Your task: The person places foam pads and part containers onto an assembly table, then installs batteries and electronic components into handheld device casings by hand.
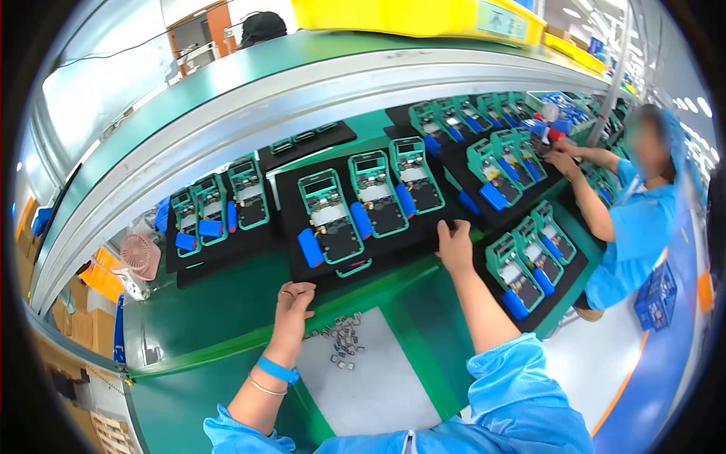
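A black tray [306, 174] lies across the bench in front of me, carrying three green-framed device housings [330, 219] with circuit boards inside. Blue wrapped battery packs [310, 247] hang out beside the housings. My left hand [293, 306] is closed at the tray's front left corner, fingers and thumb pinched at the edge. At the tray's right edge, my right hand [455, 244] has its thumb and fingers on the rim; the undersides of the fingers are hidden. A blue wrist strap [278, 370] and a thin bracelet circle my left wrist.
Small metal parts [345, 340] lie loose on a grey mat [370, 386] near me. More trays of housings stand left [213, 208] and right [529, 265]. A co-worker [635, 219] handles parts at the right. A shelf rail [227, 106] runs overhead with a yellow bin [408, 17]. A pink fan [140, 256] stands left.
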`<state>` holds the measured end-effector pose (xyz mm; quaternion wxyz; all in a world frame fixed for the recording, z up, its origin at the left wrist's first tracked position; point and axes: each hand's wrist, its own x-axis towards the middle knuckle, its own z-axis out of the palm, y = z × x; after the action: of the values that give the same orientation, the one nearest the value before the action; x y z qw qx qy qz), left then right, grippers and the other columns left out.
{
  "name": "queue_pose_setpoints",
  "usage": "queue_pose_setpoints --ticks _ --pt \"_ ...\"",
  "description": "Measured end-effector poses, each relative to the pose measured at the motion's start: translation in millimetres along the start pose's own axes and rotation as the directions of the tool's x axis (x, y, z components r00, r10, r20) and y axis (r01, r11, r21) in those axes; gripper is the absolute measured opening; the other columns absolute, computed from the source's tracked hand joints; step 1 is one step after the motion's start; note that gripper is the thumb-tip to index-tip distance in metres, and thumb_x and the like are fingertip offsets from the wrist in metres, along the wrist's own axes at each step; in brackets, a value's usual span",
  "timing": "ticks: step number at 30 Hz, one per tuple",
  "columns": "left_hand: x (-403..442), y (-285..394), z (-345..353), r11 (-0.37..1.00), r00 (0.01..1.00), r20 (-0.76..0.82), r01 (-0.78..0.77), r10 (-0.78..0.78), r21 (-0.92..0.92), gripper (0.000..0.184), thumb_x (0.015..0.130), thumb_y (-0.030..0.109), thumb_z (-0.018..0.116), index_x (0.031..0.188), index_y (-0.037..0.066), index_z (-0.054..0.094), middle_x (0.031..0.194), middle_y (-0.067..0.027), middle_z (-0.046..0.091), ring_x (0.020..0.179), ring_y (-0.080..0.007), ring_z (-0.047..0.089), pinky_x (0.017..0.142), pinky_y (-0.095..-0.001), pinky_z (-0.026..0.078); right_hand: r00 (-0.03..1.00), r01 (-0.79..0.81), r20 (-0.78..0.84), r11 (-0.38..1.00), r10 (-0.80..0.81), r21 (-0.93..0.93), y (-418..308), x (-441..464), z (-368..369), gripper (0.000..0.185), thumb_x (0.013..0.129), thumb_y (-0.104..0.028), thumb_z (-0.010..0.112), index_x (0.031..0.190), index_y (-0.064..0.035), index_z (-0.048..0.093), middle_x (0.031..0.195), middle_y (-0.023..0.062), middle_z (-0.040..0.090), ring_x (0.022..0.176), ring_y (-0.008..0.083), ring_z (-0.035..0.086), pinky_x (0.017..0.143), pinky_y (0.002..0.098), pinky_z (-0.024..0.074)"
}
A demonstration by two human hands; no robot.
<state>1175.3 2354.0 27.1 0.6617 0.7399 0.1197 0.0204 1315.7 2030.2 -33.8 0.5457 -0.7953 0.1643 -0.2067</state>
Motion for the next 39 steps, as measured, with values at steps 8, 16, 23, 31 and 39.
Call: queue_pose_setpoints --ticks 8,16,23,31,39 --pt "-48 -8 -10 0.999 0.996 0.088 0.009 -0.004 -0.053 0.033 0.094 0.033 0.053 0.116 0.01 0.062 0.144 -0.0067 0.041 0.129 -0.0193 0.041 0.094 -0.0386 0.043 0.999 -0.012 -0.035 0.997 0.014 0.071 8 -56 -41 0.044 0.096 -0.031 0.062 0.121 0.001 0.046 0.08 0.0123 0.061 0.067 0.0225 0.063 0.061 0.037 0.052" --pt "-73 -9 -26 0.989 0.988 0.148 0.07 -0.05 -0.133 0.043 0.095 0.029 0.054 0.131 0.006 0.054 0.137 -0.0117 0.047 0.122 -0.0229 0.048 0.099 -0.037 0.042 0.943 0.283 -0.154 0.955 -0.294 -0.091 -2 -117 -59 0.04 0.098 -0.018 0.058 0.133 -0.0022 0.047 0.125 0.0111 0.054 0.109 0.0236 0.055 0.098 0.034 0.0424" --pt "-50 7 -20 0.934 0.949 -0.016 -0.308 0.316 0.18 0.045 0.088 0.017 0.065 0.129 0.007 0.052 0.14 -0.0198 0.047 0.13 -0.0353 0.044 0.106 -0.0419 0.037 0.574 0.618 0.604 0.777 -0.553 0.125 -54 -205 -32 0.012 0.081 -0.004 0.071 0.093 -0.0037 0.069 0.092 0.0122 0.064 0.09 0.0285 0.063 0.079 0.0343 0.0514" --pt "-15 29 15 0.53 0.708 0.238 -0.672 0.665 0.517 0.057 0.081 0.019 0.07 0.133 0.005 0.052 0.144 -0.0221 0.043 0.137 -0.0406 0.036 0.112 -0.0473 0.032 0.536 0.688 0.74 0.719 -0.407 -0.102 -65 -206 -15 0.012 0.079 -0.012 0.072 0.089 -0.0068 0.068 0.088 0.0093 0.063 0.08 0.0294 0.062 0.071 0.0403 0.0503" --pt "14 29 27 0.228 0.622 0.498 -0.734 0.604 0.64 0.058 0.079 0.03 0.075 0.132 0.009 0.058 0.141 -0.0128 0.048 0.137 -0.0304 0.037 0.111 -0.0528 0.03 0.323 0.871 0.742 0.492 -0.588 0.01 -69 -190 -16 0.01 0.079 -0.012 0.068 0.086 -0.006 0.063 0.084 0.0092 0.061 0.082 0.0278 0.061 0.068 0.0377 0.0534"
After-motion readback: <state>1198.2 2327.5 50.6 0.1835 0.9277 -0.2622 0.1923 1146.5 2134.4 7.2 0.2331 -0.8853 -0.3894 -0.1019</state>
